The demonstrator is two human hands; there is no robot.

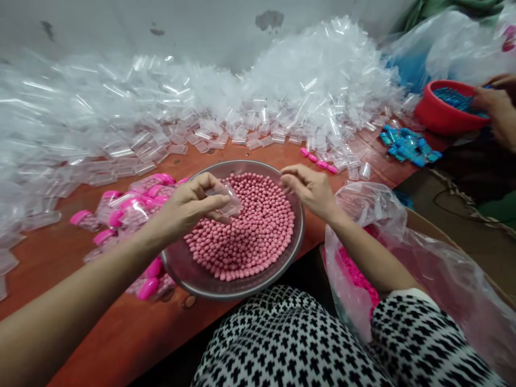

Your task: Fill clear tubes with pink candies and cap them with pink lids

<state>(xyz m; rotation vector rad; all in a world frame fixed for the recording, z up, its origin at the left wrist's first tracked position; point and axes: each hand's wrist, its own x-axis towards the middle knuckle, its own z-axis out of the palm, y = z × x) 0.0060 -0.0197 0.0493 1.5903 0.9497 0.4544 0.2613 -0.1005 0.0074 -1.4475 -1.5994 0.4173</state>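
A round metal tray [290,252] of several small pink beads [250,231] rests on the front edge of a red-brown table [80,328]. My left hand [193,204] hovers over the tray's left side, its fingers closed around a small clear plastic tube [228,198]. Over the tray's far right rim, my right hand [308,185] has its fingertips pinched together; whatever is in them is too small to see.
A huge heap of empty clear tubes [209,107] covers the back of the table. Filled tubes with pink caps [133,207] lie left of the tray. A clear bag of pink caps [358,277] hangs at my right. Another person's hand [497,107] reaches a red bowl [439,113] of blue caps.
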